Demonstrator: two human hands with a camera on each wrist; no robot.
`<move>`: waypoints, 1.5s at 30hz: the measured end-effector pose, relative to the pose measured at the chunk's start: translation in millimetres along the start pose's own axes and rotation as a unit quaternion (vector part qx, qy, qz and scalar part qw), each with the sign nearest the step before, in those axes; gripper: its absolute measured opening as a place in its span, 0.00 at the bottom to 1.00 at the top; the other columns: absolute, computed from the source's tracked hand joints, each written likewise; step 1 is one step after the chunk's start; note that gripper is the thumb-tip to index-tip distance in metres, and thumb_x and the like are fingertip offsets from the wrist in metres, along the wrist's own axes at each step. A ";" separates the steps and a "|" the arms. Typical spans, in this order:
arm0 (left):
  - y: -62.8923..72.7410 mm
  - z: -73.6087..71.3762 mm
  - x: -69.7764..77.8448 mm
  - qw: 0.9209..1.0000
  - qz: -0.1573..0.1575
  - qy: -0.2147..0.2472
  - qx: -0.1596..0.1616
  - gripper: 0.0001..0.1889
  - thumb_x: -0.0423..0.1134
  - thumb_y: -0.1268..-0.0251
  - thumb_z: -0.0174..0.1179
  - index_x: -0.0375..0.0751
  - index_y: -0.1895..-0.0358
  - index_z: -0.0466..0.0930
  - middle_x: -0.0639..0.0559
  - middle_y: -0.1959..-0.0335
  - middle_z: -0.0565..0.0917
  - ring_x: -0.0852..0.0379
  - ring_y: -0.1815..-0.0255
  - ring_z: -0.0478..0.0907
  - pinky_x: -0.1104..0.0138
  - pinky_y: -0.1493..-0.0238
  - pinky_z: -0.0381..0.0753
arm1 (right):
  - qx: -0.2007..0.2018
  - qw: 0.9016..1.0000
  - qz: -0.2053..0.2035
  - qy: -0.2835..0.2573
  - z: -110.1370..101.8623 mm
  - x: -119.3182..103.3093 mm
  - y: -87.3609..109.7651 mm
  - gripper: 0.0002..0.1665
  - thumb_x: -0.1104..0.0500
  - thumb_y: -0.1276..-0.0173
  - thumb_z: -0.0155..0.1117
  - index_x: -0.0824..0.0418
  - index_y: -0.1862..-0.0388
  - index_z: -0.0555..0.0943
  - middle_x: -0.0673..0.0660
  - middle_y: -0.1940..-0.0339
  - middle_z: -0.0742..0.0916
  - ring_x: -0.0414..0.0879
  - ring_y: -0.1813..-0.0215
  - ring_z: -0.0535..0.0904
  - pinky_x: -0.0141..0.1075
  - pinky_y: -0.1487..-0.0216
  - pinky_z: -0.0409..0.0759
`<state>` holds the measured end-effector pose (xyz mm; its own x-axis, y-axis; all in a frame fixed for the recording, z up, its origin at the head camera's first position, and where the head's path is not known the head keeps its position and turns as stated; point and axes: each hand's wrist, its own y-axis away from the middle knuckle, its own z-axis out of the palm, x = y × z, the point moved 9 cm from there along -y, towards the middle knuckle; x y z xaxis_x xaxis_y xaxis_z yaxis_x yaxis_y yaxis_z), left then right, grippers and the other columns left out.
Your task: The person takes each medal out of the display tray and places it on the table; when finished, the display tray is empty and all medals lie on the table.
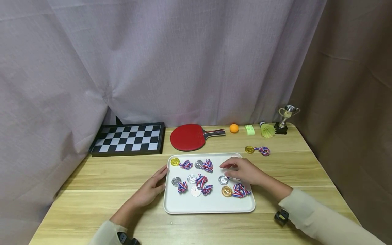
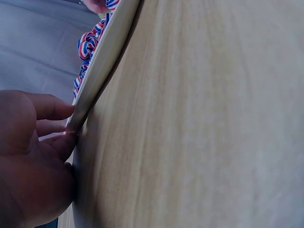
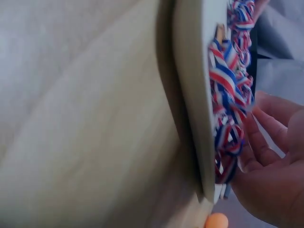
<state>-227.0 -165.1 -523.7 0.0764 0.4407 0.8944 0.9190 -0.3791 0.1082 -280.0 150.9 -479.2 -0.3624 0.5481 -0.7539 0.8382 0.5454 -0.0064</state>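
Observation:
A white tray (image 1: 211,206) lies on the table with several gold and silver medals on striped ribbons. My left hand (image 1: 150,191) touches its left rim with relaxed fingers; the left wrist view shows the fingertips against the tray's side. My right hand (image 1: 243,170) is over the tray's right part, thumb and fingers apart. Just below its thumb lies a silver medal (image 1: 223,180), whose ribbon is mostly hidden by the hand. Nearer the front is a gold medal (image 1: 226,191). In the right wrist view the fingers hover beside bunched ribbons (image 3: 225,95).
Behind the tray are a chessboard (image 1: 131,139), a red table tennis bat (image 1: 187,136), an orange ball (image 1: 234,128), a light green block (image 1: 249,130), a yellow shuttlecock (image 1: 267,130) and a small trophy cup (image 1: 287,114). Another gold medal (image 1: 249,149) lies outside the tray.

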 end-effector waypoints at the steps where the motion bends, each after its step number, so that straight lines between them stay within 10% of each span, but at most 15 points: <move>1: 0.1 -0.1 0.1 1.000 0.000 0.000 0.000 0.33 0.28 0.22 0.51 0.38 0.18 0.54 0.49 0.14 0.48 0.46 0.14 0.40 0.51 0.17 0.40 | -0.004 1.000 -0.002 0.003 3.2 0.4 -0.5 0.16 0.63 0.33 0.72 0.61 0.46 0.87 0.54 0.53 0.89 0.50 0.49 0.83 0.46 0.41 0.82; 25: 2.1 -1.0 5.5 1.000 0.003 -0.020 -0.009 0.34 0.25 0.23 0.50 0.34 0.18 0.51 0.48 0.14 0.46 0.47 0.14 0.39 0.53 0.17 0.40 | -0.057 0.996 -0.021 0.070 24.2 1.0 -6.1 0.12 0.59 0.37 0.77 0.51 0.56 0.86 0.44 0.57 0.85 0.45 0.48 0.78 0.45 0.41 0.77; 45: 2.7 -0.8 3.5 1.000 0.005 -0.023 -0.010 0.33 0.26 0.23 0.50 0.34 0.18 0.51 0.48 0.14 0.47 0.48 0.14 0.39 0.53 0.17 0.41 | -0.060 0.998 -0.013 0.008 13.5 -1.0 -14.8 0.10 0.65 0.36 0.73 0.57 0.62 0.80 0.47 0.70 0.85 0.39 0.64 0.79 0.32 0.59 0.79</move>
<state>-224.6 -165.2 -519.8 0.1047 0.4739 0.8743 0.9103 -0.3997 0.1077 -286.5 133.8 -487.2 -0.3912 0.5422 -0.7437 0.7737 0.6313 0.0533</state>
